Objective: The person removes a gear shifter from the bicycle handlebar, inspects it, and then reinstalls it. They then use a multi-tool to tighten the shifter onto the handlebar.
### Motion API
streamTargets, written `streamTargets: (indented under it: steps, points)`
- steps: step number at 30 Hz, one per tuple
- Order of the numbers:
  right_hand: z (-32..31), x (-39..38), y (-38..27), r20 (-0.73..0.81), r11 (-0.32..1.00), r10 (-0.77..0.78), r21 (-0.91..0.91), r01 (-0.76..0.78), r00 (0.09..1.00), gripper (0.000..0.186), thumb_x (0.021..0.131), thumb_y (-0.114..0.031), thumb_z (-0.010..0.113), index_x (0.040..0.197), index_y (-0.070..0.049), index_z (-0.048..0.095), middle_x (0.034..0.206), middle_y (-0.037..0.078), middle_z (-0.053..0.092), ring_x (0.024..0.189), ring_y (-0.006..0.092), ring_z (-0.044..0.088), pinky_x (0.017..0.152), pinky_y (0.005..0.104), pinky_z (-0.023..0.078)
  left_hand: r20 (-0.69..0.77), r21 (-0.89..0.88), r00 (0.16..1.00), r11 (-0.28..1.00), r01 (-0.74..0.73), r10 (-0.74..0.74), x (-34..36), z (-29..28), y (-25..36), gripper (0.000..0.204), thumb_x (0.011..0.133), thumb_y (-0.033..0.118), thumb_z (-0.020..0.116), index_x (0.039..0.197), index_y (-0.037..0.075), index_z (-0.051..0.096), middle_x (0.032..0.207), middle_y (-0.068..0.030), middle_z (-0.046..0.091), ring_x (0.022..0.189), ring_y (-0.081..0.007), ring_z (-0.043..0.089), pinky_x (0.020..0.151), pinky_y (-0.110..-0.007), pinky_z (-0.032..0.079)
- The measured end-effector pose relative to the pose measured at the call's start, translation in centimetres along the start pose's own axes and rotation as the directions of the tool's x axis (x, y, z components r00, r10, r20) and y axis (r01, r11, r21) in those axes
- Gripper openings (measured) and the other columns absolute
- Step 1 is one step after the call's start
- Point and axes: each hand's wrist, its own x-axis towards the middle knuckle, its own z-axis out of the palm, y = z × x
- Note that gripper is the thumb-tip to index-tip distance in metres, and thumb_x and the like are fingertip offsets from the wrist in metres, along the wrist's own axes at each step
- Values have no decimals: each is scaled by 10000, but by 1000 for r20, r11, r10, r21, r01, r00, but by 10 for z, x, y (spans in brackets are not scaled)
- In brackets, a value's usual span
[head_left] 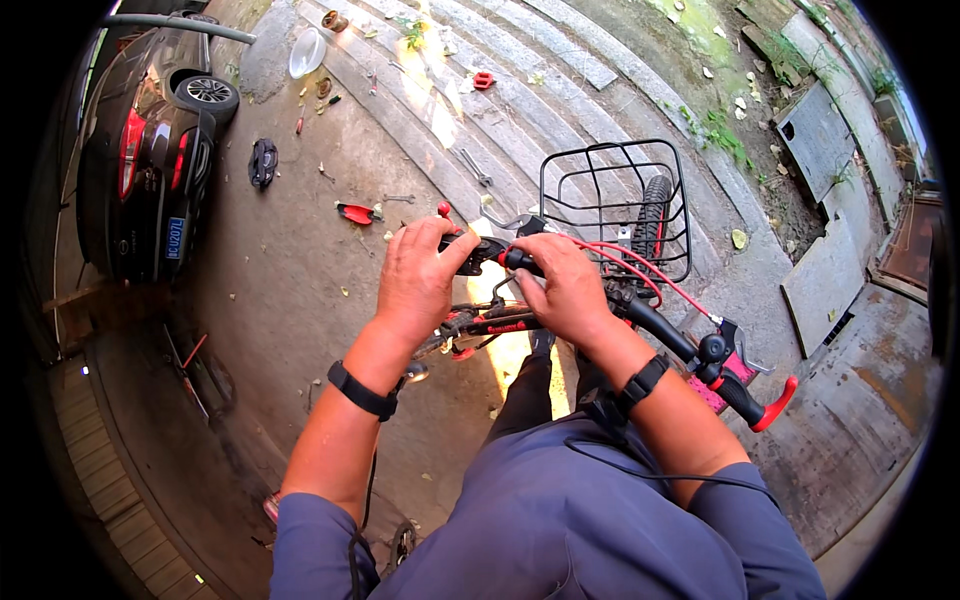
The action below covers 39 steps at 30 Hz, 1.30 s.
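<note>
A small black and red bicycle stands in front of me, turned to the right, its black handlebar (657,328) running across the view. My left hand (415,268) is closed round the black grip (463,250) at the handlebar's left end, where a red tip (444,209) sticks out past the fingers. Closer to the middle, my right hand (567,280) pinches the black bar beside a red ring (504,258); its fingers partly cover that spot. A silver brake lever (500,218) lies just beyond both hands. The right grip (741,398), with a red bar end (776,405), is untouched.
A black wire basket (613,152) sits over the front wheel (652,215). Red cables (640,262) arch beside it. On the ground lie wrenches (472,167), a red and black part (357,213), a red pedal (484,80) and a black case (263,163). A dark car (150,150) stands at left.
</note>
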Motion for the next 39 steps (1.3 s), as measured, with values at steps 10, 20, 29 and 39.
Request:
streamTargets:
  steps: [10,20,29,39]
  points:
    - [29,47,-15,349,957,145,188,-221,926,450,831,-268,803,1176,-20,652,1042,203,710,973,399,684,847,452,535,6,14,998,998,-58,58,2,-1,0,481,767,-16,666,1210,169,665,1227,-91,571,1252,-322,551,1105,-477,398]
    - [46,32,-17,160,937,248,212,-279,955,345,807,-233,821,983,-32,604,903,205,680,855,414,679,731,457,524,457,-786,560,-19,618,-691,3,10,18,766,823,61,772,1452,-92,364,1217,-191,634,1099,-237,656,893,-322,567]
    - [4,22,-7,243,751,271,552,-363,931,686,820,-60,757,1429,-52,443,1253,156,615,1105,224,659,910,343,550,207,-447,915,798,404,-347,29,-8,30,674,757,62,758,1385,20,518,1226,-172,627,1096,-347,652,954,-405,524]
    - [-27,9,-6,347,493,275,749,-442,896,400,965,-96,707,1351,-48,616,1047,41,699,947,103,674,834,275,564,31,-387,995,919,-80,100,21,-2,39,575,699,-130,559,1243,54,589,1153,-153,655,1089,-381,623,908,-482,507]
